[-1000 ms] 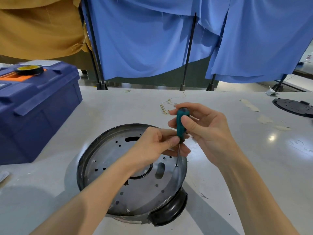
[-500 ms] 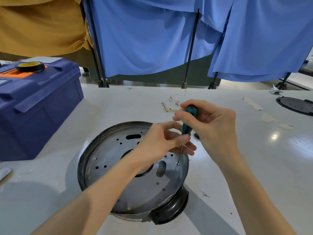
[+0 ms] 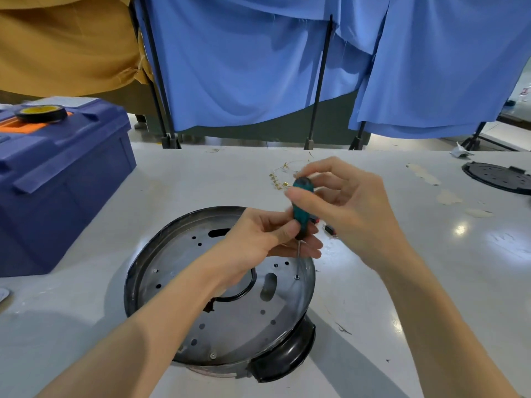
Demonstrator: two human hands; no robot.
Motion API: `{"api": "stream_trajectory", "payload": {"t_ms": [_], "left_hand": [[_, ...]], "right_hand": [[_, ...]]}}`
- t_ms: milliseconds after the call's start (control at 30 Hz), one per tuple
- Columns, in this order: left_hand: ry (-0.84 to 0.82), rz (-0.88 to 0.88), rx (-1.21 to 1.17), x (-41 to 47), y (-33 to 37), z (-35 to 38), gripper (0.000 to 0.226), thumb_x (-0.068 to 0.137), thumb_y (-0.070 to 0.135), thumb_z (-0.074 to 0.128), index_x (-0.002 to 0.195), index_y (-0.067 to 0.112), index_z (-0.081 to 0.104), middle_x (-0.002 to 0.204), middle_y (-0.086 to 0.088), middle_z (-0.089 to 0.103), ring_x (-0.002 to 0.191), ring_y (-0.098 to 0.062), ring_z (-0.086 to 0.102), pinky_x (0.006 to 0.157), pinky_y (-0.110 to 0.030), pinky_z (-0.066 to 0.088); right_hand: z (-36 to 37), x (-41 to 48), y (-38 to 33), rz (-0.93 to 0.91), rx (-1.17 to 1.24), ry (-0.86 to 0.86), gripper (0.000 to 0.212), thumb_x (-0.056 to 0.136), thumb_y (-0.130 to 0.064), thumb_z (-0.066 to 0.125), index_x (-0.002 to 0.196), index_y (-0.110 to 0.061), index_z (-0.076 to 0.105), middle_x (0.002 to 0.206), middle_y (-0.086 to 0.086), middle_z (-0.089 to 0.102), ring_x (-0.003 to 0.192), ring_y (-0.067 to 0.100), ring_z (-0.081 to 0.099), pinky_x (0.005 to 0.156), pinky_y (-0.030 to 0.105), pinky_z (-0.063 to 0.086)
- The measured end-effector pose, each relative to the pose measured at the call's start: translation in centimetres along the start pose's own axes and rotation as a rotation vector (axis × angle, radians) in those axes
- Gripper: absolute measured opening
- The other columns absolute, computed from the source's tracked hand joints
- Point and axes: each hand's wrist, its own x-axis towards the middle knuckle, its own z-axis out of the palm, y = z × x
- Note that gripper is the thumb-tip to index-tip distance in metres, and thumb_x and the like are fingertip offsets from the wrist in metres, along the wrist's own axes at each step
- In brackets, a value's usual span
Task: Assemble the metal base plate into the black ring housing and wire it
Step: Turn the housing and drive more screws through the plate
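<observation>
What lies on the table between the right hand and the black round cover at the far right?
In the head view, pale flat patches on the table lie between the right hand and the black round cover.

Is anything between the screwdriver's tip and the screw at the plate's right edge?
Nothing visible does. The screwdriver, gripped by the right hand and steadied by the left hand, runs its shaft down to the screw on the metal base plate.

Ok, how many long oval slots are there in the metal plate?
2. One slot lies at the far side of the metal plate, beside the left hand; the other slot lies toward its right side. The left arm may hide more.
</observation>
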Motion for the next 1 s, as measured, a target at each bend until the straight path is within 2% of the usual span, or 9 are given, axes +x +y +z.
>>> {"api": "stream_trajectory", "payload": {"t_ms": [100, 233, 333, 500, 667, 733, 800, 900, 1000], "left_hand": [[-0.017, -0.001, 0.0, -0.2, 0.0, -0.1, 0.02, 0.099, 0.009, 0.052, 0.11, 0.002, 0.067, 0.099, -0.014, 0.075, 0.095, -0.032, 0.073, 0.082, -0.027, 0.057], [0.088, 0.054, -0.007, -0.1, 0.2, 0.7, 0.02, 0.08, 0.002, 0.074, 0.099, 0.006, 0.069, 0.094, -0.011, 0.074, 0.086, -0.034, 0.074, 0.077, -0.027, 0.058], [0.069, 0.044, 0.012, 0.0, 0.2, 0.8, 0.016, 0.084, -0.001, 0.07, 0.099, 0.002, 0.071, 0.093, -0.013, 0.075, 0.087, -0.033, 0.074, 0.077, -0.025, 0.058], [-0.03, 0.016, -0.051, -0.4, 0.2, 0.3, 0.024, 0.095, -0.005, 0.053, 0.115, -0.001, 0.065, 0.105, -0.017, 0.074, 0.098, -0.035, 0.071, 0.085, -0.031, 0.057], [0.117, 0.066, 0.001, 0.0, 0.3, 0.9, 0.03, 0.079, -0.005, 0.074, 0.106, 0.003, 0.067, 0.098, -0.014, 0.071, 0.083, -0.037, 0.074, 0.075, -0.032, 0.06], [0.126, 0.057, -0.01, 0.1, 0.2, 1.1, 0.028, 0.081, -0.007, 0.071, 0.108, 0.001, 0.066, 0.096, -0.017, 0.071, 0.081, -0.038, 0.074, 0.073, -0.032, 0.06], [0.087, 0.041, -0.053, 0.2, 0.1, 0.9, 0.038, 0.088, -0.008, 0.063, 0.122, 0.006, 0.058, 0.099, -0.02, 0.073, 0.086, -0.04, 0.073, 0.076, -0.035, 0.06], [0.011, 0.043, -0.065, 0.0, 0.1, 0.5, 0.043, 0.094, -0.006, 0.054, 0.131, 0.015, 0.049, 0.104, -0.02, 0.073, 0.093, -0.039, 0.072, 0.084, -0.039, 0.059], [0.039, 0.07, -0.039, 0.1, 0.2, 0.8, 0.05, 0.085, -0.006, 0.067, 0.128, 0.014, 0.054, 0.108, -0.016, 0.071, 0.093, -0.038, 0.072, 0.086, -0.044, 0.059]], "right_hand": [[-0.9, -0.1, -0.2, -0.025, 0.116, -0.117, 0.023, 0.089, -0.011, 0.068, 0.111, -0.008, 0.071, 0.105, 0.002, 0.076, 0.101, 0.018, 0.072, 0.085, 0.025, 0.057], [0.2, -0.4, -0.3, -0.026, -0.004, 0.122, 0.018, 0.076, -0.015, 0.081, 0.093, -0.014, 0.076, 0.085, -0.003, 0.077, 0.083, 0.012, 0.074, 0.074, 0.021, 0.059], [0.9, -0.3, -0.5, -0.057, -0.218, 0.241, 0.029, 0.067, -0.03, 0.088, 0.082, -0.014, 0.07, 0.073, -0.002, 0.071, 0.067, 0.015, 0.07, 0.064, 0.025, 0.058], [-1.3, 0.4, -1.2, -0.028, -0.005, -0.176, 0.018, 0.088, -0.016, 0.071, 0.104, -0.007, 0.074, 0.097, 0.002, 0.077, 0.091, 0.019, 0.074, 0.08, 0.032, 0.061], [0.3, 0.0, -0.7, -0.054, -0.169, 0.11, 0.032, 0.065, -0.039, 0.08, 0.083, -0.013, 0.074, 0.074, -0.002, 0.074, 0.069, 0.012, 0.072, 0.064, 0.018, 0.057], [0.8, 0.0, -0.4, -0.081, -0.289, 0.188, 0.043, 0.062, -0.051, 0.078, 0.075, -0.011, 0.07, 0.067, 0.002, 0.068, 0.061, 0.017, 0.065, 0.058, 0.025, 0.056], [0.5, 0.2, -0.4, -0.037, -0.224, 0.059, 0.043, 0.069, -0.052, 0.077, 0.084, -0.012, 0.074, 0.076, 0.0, 0.072, 0.069, 0.013, 0.068, 0.063, 0.026, 0.057], [-0.6, 0.1, -0.3, 0.025, 0.005, -0.184, 0.026, 0.09, -0.024, 0.069, 0.114, -0.016, 0.071, 0.105, -0.008, 0.075, 0.1, 0.008, 0.07, 0.08, 0.019, 0.056], [-0.4, -0.1, -0.2, -0.02, -0.057, -0.05, 0.026, 0.08, -0.035, 0.071, 0.096, -0.016, 0.075, 0.087, -0.006, 0.076, 0.084, 0.01, 0.073, 0.071, 0.019, 0.058]]}}
